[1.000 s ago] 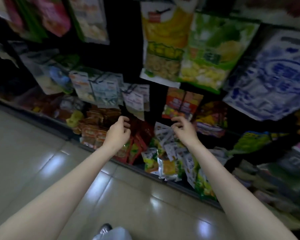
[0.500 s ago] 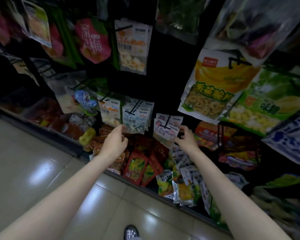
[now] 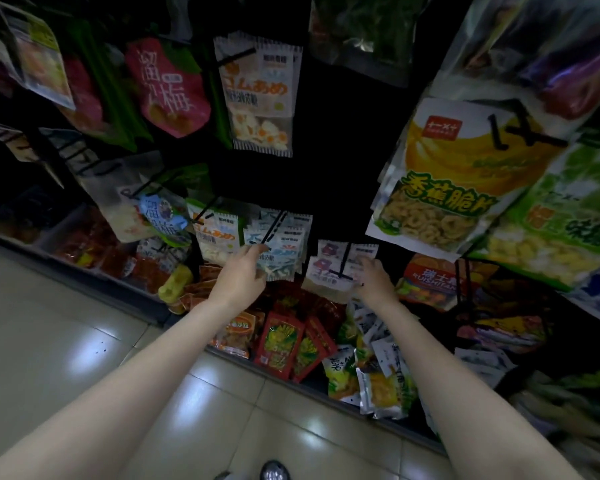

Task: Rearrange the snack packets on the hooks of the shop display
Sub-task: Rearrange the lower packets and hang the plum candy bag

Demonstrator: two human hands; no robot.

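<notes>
L hand (image 3: 240,276): fingers curled, pinching lower edge of blue-white packets (image 3: 280,241) on black hook (image 3: 273,226), just past centre. R hand (image 3: 374,279): fingers on white-pink packets (image 3: 340,263) at 3 o'clock of L; grip – can't tell, fingertips blurred. Orange-white packets (image 3: 215,233) at 9 of L hand. Banana chip bag (image 3: 444,178) at 1–2 of R hand. Red packets (image 3: 280,341) at 6, above tiled floor (image 3: 49,341).

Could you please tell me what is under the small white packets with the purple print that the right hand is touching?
Below the white packets, red packets lie in a bin. The right hand hides what lies directly beneath.
</notes>
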